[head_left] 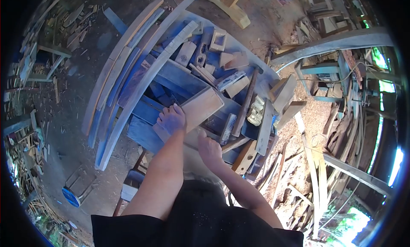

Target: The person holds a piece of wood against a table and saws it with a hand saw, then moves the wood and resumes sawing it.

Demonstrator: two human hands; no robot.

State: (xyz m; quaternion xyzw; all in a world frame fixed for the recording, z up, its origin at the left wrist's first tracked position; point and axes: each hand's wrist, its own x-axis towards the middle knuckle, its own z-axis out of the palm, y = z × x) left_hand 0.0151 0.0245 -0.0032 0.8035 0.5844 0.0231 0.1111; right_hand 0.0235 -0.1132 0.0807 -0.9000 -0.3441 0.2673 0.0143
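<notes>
1. The left hand is lying flat, fingers spread, on a plank tilted across the worktop; it is pressing the plank, not gripping it.
2. The right hand is resting at the plank's near edge, fingers curled; whether it is clasping anything I cannot tell.
3. Offcuts, a hammer and long curved slats are crowding the worktop around the plank.
4. Judging by this, the plank is only being steadied; no tool is in hand, no mark or cut is showing; the shaping seems still ahead.
</notes>
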